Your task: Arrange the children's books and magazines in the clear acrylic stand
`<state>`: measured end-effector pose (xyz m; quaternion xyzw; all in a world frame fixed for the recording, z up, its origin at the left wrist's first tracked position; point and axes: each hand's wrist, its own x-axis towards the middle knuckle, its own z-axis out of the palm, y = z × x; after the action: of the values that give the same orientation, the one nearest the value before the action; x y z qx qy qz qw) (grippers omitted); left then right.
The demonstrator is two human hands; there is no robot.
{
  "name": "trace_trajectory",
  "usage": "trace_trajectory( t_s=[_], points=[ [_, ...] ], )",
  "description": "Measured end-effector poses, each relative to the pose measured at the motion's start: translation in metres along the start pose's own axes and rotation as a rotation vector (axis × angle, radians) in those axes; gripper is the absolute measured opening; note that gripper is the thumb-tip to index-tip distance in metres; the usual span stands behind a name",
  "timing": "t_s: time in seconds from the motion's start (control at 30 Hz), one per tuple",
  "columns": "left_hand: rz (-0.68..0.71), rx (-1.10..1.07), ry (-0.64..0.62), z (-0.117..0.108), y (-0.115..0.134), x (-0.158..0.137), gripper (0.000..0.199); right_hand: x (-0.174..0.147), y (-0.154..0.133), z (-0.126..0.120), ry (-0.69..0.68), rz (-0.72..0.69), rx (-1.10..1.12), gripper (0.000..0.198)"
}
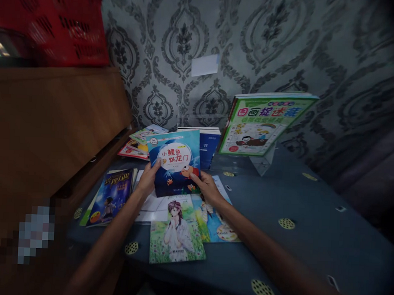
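Observation:
A blue picture book [174, 177] with fish and Chinese lettering on its cover is held up over the table, tilted toward me. My left hand [148, 179] grips its left edge with the thumb on the cover. On the lower right edge, my right hand [208, 186] holds it the same way. Beneath lie a green booklet with a drawn figure [178, 240], a light blue booklet [224, 231] and some white pages [153, 208]. To the left sits a small stack topped by a dark purple book [111, 198].
Behind the held book stand dark blue books [210, 143] in a clear holder. A green-framed book [255, 124] leans on a clear stand [263, 163] at right. More booklets [136, 147] lie at back left. A wooden cabinet [54, 124] bearing a red basket [81, 29] borders the blue-covered table [256, 215].

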<state>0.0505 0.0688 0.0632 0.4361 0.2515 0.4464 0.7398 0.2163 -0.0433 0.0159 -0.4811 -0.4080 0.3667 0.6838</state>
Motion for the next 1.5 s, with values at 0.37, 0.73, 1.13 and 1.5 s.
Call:
trace_trajectory(
  t_s=[0.37, 0.73, 1.13, 1.5],
  points=[
    [0.114, 0.675, -0.322, -0.031, 0.025, -0.014, 0.065, 0.001, -0.015, -0.027, -0.164, -0.102, -0.12, 0.044],
    [0.202, 0.928, -0.502, 0.007, 0.044, -0.016, 0.035, -0.003, -0.038, -0.062, -0.155, -0.169, -0.137, 0.044],
    [0.61, 0.881, -0.671, 0.181, 0.052, 0.021, 0.027, 0.003, -0.157, -0.174, 0.163, -0.464, -0.34, 0.043],
    [0.735, 0.992, -0.722, 0.237, 0.044, 0.074, 0.019, 0.037, -0.167, -0.219, 0.286, -0.587, -0.363, 0.049]
  ],
)
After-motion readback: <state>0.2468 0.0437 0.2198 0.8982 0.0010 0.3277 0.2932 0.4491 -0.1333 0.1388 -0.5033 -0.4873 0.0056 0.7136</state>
